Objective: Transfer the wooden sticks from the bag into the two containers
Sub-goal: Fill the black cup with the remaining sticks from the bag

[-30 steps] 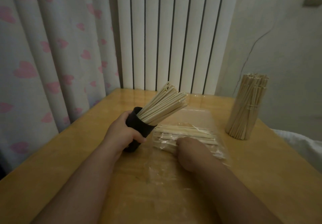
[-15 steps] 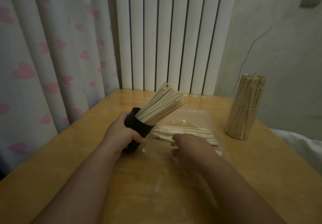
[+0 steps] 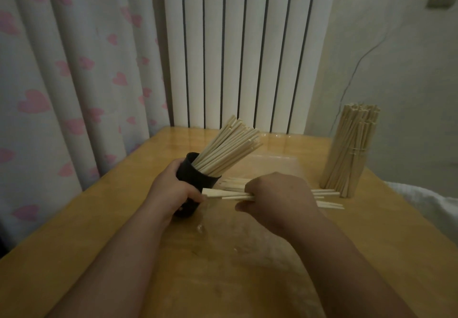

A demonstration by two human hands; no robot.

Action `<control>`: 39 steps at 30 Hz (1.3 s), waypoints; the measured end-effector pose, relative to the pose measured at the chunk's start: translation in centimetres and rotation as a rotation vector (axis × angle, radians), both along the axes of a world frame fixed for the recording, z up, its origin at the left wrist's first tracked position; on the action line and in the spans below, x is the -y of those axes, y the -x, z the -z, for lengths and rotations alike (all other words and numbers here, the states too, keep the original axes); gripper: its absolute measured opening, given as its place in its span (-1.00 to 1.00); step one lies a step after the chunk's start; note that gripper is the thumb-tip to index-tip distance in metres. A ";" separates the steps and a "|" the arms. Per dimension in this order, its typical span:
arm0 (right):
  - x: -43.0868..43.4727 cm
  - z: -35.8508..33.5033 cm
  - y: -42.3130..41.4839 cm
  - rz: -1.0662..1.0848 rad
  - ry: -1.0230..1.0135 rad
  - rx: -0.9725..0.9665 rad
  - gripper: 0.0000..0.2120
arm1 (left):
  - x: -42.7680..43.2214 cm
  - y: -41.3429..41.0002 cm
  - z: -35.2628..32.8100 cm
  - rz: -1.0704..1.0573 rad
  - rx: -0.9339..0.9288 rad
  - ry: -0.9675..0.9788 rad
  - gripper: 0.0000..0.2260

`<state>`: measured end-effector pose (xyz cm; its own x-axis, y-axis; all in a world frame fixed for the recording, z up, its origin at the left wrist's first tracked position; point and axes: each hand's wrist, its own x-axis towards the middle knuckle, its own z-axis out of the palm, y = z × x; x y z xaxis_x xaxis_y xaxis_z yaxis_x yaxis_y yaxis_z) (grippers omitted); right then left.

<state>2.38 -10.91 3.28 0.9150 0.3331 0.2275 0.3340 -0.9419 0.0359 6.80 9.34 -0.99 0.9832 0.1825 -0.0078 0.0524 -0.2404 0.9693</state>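
Head view. Shows a white curtain with pink hearts (image 3: pixel 74 82) at far left, beside a yellow wooden desk (image 3: pixel 74 243). Grips a black round plastic cup (image 3: pixel 195 181) with the left hand (image 3: pixel 171 191), fingers curled round its wall; cup tilted right, stuffed with pale wooden sticks (image 3: pixel 228 149) fanning up-right. Just right of it, clutches a small horizontal bundle of sticks (image 3: pixel 223 194) in the right hand (image 3: pixel 277 198), stick tips just beside the left fingers, over a clear flat plastic bag (image 3: pixel 272 166) on the desk. Far right, shows a clear upright container (image 3: pixel 352 151) packed with sticks, well apart from the cup.
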 end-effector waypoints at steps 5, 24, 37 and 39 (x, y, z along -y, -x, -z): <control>0.1 -0.9 0.8 -0.014 -0.050 0.291 -0.73 | -0.1 0.1 0.0 0.005 0.001 -0.004 -0.28; 1.4 2.2 -2.3 -0.085 -0.850 0.852 -0.67 | 0.0 0.3 -0.1 0.030 0.008 0.016 -0.27; 0.2 -0.3 -1.0 -0.316 -1.366 0.610 -0.81 | 0.1 0.3 -0.2 0.044 0.008 -0.054 -0.23; -0.3 -0.2 -1.0 -0.249 -1.336 0.487 -0.79 | 0.1 0.3 -0.2 0.043 0.002 -0.067 -0.21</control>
